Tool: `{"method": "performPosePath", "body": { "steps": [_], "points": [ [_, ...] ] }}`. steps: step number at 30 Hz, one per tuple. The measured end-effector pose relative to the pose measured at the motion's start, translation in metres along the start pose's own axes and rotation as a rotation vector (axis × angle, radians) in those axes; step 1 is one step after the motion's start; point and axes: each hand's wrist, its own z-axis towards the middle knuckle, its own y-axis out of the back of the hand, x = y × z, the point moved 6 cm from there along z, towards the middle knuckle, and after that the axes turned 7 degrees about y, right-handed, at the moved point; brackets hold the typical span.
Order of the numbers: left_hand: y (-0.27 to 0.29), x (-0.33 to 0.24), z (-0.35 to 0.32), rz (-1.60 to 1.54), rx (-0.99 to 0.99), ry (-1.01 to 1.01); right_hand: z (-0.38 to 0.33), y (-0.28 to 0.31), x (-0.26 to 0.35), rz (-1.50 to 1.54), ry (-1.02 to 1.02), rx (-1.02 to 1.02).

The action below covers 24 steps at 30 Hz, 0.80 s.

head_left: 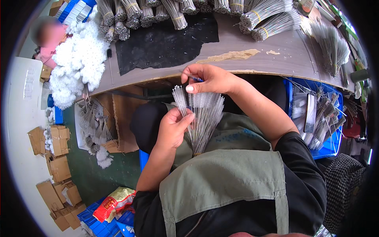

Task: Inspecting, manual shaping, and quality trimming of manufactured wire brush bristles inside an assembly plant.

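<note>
Over my lap, a fanned bundle of thin wire brushes (209, 114) stands with its bristle ends up, tied by a band near the bottom. My left hand (173, 128) is closed on the left part of that bundle, thumb across the wires. Just above the bristle tips is my right hand (209, 79), its fingers pinching a slim pen-like tool (196, 78) with a blue part. The tool's exact kind is too small to make out. A gap splits the fan near my left thumb.
Several banded wire bundles (173, 14) line the table's far side, beyond a black mat (166, 43). White fluffy brushes (77, 59) are heaped at the left. A blue crate (335, 146) with brushes and a phone (310, 113) stands at right. Cardboard boxes (59, 166) lie left.
</note>
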Motion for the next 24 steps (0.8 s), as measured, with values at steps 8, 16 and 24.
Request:
{"method": "performPosePath", "body": {
  "steps": [8,16,24],
  "points": [
    [0.001,0.001,-0.004,-0.071,0.053,0.002,-0.009,0.006,0.001,-0.059,-0.055,-0.049],
    [0.005,0.004,-0.005,-0.046,0.093,0.064,-0.011,0.004,0.008,-0.027,-0.022,-0.058],
    [0.004,0.002,-0.006,-0.021,0.104,0.09,-0.03,0.005,0.064,-0.311,0.179,-0.41]
  ]
}}
